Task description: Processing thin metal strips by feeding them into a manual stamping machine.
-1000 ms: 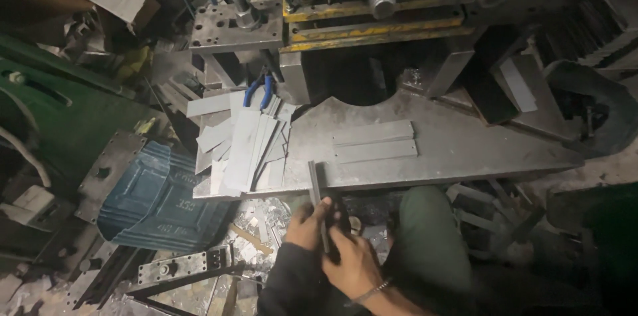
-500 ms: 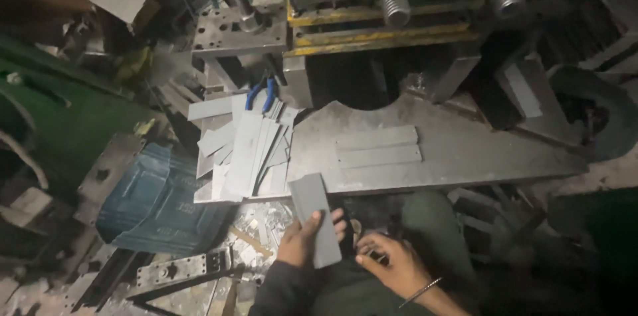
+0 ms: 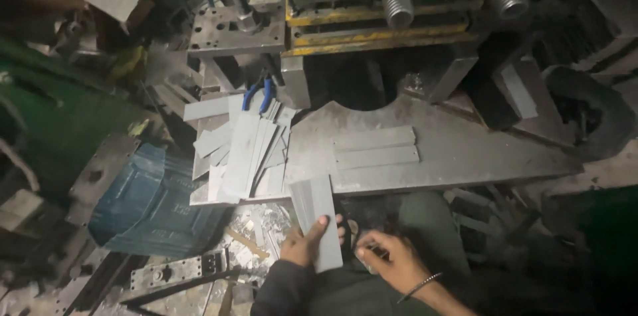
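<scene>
My left hand [image 3: 304,244] grips a stack of flat grey metal strips [image 3: 315,211], thumb on top, its far end reaching the front edge of the press table [image 3: 465,150]. My right hand [image 3: 389,261], with a thin bangle at the wrist, sits just to the right and low, fingers curled; what it holds is too dark to tell. Two more grey strips [image 3: 375,148] lie side by side on the table. A loose pile of strips [image 3: 242,153] is fanned out at the table's left end.
The press with yellow-edged ram [image 3: 379,27] and threaded columns looms over the table. Blue-handled pliers [image 3: 258,93] lie behind the pile. A blue metal drum [image 3: 149,196] lies at left. Metal scrap [image 3: 259,236] litters the floor below the table.
The strips in my left hand turned from edge-on to flat and moved up toward the table edge. My right hand let go of them and drew off to the right.
</scene>
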